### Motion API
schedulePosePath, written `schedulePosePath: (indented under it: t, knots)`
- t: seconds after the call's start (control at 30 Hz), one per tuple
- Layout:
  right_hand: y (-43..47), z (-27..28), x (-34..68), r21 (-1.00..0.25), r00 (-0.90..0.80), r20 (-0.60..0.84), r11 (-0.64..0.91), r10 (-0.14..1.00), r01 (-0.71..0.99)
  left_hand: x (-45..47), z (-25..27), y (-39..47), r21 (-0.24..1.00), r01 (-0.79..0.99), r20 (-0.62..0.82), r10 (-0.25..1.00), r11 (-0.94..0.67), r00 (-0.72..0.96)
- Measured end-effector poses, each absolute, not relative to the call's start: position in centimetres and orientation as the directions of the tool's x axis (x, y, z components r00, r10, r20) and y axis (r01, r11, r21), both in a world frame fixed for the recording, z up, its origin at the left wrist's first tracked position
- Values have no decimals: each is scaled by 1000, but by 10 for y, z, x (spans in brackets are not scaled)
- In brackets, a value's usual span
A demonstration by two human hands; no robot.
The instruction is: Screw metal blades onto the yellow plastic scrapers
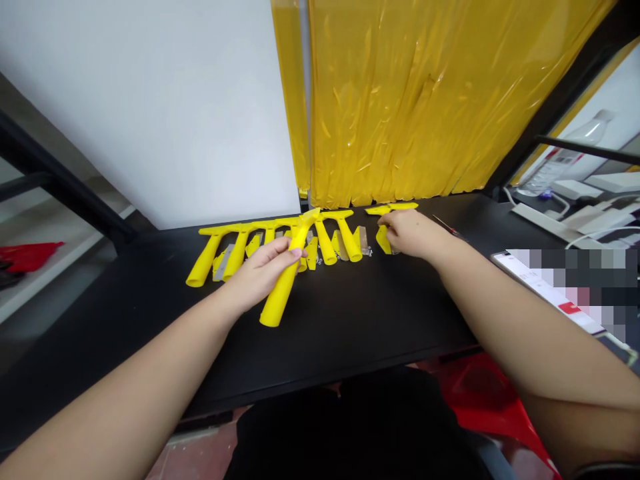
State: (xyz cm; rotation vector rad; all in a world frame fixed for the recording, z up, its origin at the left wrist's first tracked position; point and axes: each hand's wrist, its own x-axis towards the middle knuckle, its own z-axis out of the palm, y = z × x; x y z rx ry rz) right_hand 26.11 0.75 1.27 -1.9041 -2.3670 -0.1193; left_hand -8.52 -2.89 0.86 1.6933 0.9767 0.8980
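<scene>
My left hand (263,270) is wrapped round a yellow plastic scraper handle (281,293), raised above the table with its wide hollow end toward me. My right hand (407,232) is at the right end of the row with its fingers curled down. Its fingertips meet a small flat yellow plate (384,240), and a yellow T-shaped head (404,206) shows just behind the knuckles. What the fingers grip is hidden. Several more yellow scraper handles (203,263) lie side by side, with metal blades (363,238), flat yellow pieces (312,253) and small screws (320,261) among them.
The black table (360,313) meets a white panel (165,113) and a yellow plastic sheet (430,100) at the back. A thin screwdriver-like tool (447,227) lies right of my hand. Further right are a phone (550,293), white power strips (547,223) and a plastic bottle (565,157).
</scene>
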Motion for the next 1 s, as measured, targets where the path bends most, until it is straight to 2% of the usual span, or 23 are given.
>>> schedulePosePath:
  t: [0.17,0.33,1.0]
  knots:
    - [-5,9,234,106,-112,-2,111,994,988,-85,9,-29,939,221,147,889,-263,434]
    - [-6,7,223,137,-116,-25,118,993,983,-86,8,-28,936,219,155,882,-275,446]
    - [-6,8,229,78,-82,-60,87,995,993,-85,7,-27,908,264,172,862,-327,476]
